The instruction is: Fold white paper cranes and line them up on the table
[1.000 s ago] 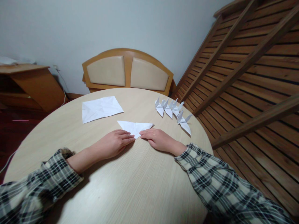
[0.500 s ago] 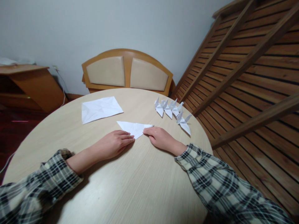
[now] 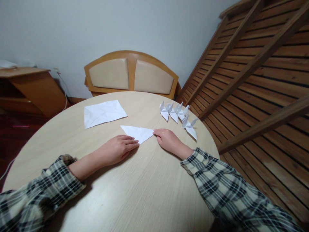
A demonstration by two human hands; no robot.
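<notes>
A white sheet of paper folded into a triangle (image 3: pixel 139 132) lies flat on the table in front of me. My left hand (image 3: pixel 119 147) rests with its fingers stretched out, the tips pressing the triangle's near corner. At the right corner, my right hand (image 3: pixel 166 138) has thumb and fingers closed on the paper's tip. Several white paper cranes (image 3: pixel 173 113) stand in a cluster beyond my right hand, and one crane (image 3: pixel 190 128) sits nearer, just past that wrist. To the far left lies a creased white sheet of paper (image 3: pixel 105 113).
The round pale wooden table (image 3: pixel 135 190) bears everything. A padded headboard (image 3: pixel 131 74) stands behind its far edge. Wooden slats (image 3: pixel 256 80) lean along the right side. A brown desk (image 3: pixel 31 90) and a white cable (image 3: pixel 65 96) are at the left.
My right hand has slid a little to the right along the folded paper's edge to its corner tip. My left hand and the paper have stayed in place.
</notes>
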